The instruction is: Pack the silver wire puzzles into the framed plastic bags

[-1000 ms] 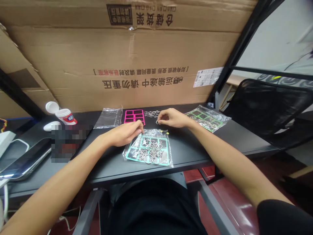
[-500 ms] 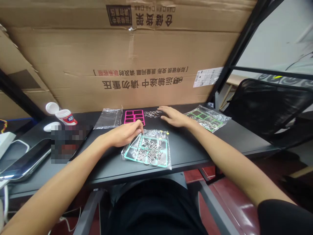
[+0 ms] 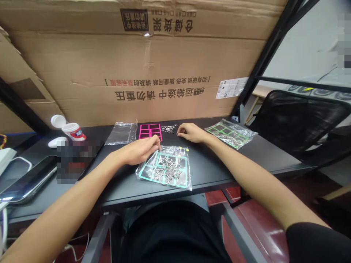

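Observation:
A clear plastic bag [image 3: 189,171] lies near the table's front edge, with a teal grid frame [image 3: 164,184] and a heap of metal key rings and small chains [image 3: 171,171] showing through it. At the bag's upper left edge my left hand [image 3: 141,149] is closed, its fingertips pinching the plastic. Farther back, my right hand [image 3: 192,132] has thumb and forefinger together on a small metal ring [image 3: 177,134], partly hidden. Just left of it are loose metal rings and clasps [image 3: 168,128], beside a pink grid frame [image 3: 150,126] lying flat.
A flat clear bag [image 3: 122,132] lies back left; another bag with a green frame [image 3: 230,133] is at the right. On the left stand an open white bottle [image 3: 74,131] and a phone [image 3: 30,179]. Cardboard [image 3: 164,54] walls the table's back.
My right hand's fingers have gone from spread to pinched together, at a small ring by the loose metal pieces. My left hand and the bag have hardly moved.

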Available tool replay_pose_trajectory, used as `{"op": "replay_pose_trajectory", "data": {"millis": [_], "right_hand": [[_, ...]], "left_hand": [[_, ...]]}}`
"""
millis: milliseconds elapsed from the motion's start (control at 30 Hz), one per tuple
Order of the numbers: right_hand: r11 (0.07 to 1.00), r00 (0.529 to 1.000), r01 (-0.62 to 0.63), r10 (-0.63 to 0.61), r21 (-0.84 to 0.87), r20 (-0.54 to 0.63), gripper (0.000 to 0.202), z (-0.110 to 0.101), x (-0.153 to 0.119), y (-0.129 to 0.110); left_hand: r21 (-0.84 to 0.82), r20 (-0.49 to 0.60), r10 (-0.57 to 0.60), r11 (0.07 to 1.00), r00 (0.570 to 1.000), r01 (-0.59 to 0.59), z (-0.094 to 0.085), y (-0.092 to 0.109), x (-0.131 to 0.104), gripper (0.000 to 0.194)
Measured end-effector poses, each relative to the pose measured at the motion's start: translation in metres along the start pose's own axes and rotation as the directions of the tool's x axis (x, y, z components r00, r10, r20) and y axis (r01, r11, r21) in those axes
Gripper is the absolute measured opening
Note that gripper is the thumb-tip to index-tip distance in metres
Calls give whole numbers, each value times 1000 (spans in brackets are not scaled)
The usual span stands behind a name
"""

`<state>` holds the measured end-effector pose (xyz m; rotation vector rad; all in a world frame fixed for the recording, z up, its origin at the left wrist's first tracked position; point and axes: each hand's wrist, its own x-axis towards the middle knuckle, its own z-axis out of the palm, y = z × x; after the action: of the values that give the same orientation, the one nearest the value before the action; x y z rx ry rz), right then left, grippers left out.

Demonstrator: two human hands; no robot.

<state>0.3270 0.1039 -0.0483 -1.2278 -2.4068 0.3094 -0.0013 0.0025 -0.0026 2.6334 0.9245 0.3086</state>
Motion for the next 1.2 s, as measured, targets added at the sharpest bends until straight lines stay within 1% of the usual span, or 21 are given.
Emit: {"op": "replay_pose_trajectory", "data": {"millis": [133,267,400,433,500,567,600,633,667,767,800,867,933,967,1000,1033,1067,1100,1133,1167,1200], "right_hand": [[997,1000,-18,18,81,-1,17,-3,-4,0],[970,1000,-15,18,242,-14,20,-3,-7,-5],[893,995,-45,80,448,-59,25,-5,-11,-26],[867,996,-38,71,496,-47,28,-6,-13,-33],[820,995,-6,-49,573,82,35,-11,-17,-49],[774,938,20,-234,632,256,40,-16,-21,-60],[752,911,34,-293,658,289,41,-18,-22,-64],[733,910,54,-316,678,269,42,-20,-23,-65],[721,928,82,-308,688,212,43,-22,-23,-65],[740,978,135,-206,658,31,42,-25,-23,-58],[750,983,123,-181,650,22,42,-25,-23,-54],[754,984,62,-154,654,84,56,-25,-23,-49],[740,984,29,-141,672,113,59,-26,-24,-47],[727,989,47,-131,685,72,54,-27,-24,-47],[707,993,91,-116,701,-12,48,-28,-25,-47],[683,988,154,-96,714,-121,43,-30,-25,-47],[660,971,221,-78,718,-228,38,-31,-25,-47],[642,948,278,-64,714,-312,34,-31,-25,-48],[634,929,316,-57,706,-365,31,-32,-25,-48],[635,918,336,-56,696,-393,29,-31,-25,-49],[643,915,341,-59,686,-400,28,-30,-24,-49]], "left_hand": [[-10,-2,8,1000,1000,-8,0,-1,0,22],[-15,0,22,1000,1000,-22,0,-1,-1,23],[-27,-5,16,999,1000,-16,0,-1,-1,21],[-29,-5,14,999,1000,-15,0,-1,-1,21],[-32,-10,9,999,1000,-9,1,1,-1,21],[-23,-32,0,1000,1000,-1,1,3,-1,21],[-11,-52,-2,1000,999,2,1,4,-1,20],[2,-76,-2,1000,997,2,1,5,-2,19],[16,-104,2,1000,995,0,2,5,-2,18],[68,-210,53,997,976,-39,3,5,0,14],[97,-255,86,993,963,-63,3,5,0,14],[181,-357,171,977,918,-112,4,3,2,13],[286,-466,280,945,839,-156,4,2,3,11],[337,-529,330,927,782,-164,4,2,4,9],[374,-598,367,914,713,-157,3,3,5,9],[384,-672,381,912,635,-142,2,4,6,14],[354,-748,362,927,557,-126,1,4,6,27],[278,-814,302,953,496,-122,-1,4,7,43],[160,-853,208,977,479,-138,-2,4,7,59],[14,-851,100,986,516,-168,-3,3,7,71],[-141,-803,1,972,595,-191,-4,1,7,76]]}}
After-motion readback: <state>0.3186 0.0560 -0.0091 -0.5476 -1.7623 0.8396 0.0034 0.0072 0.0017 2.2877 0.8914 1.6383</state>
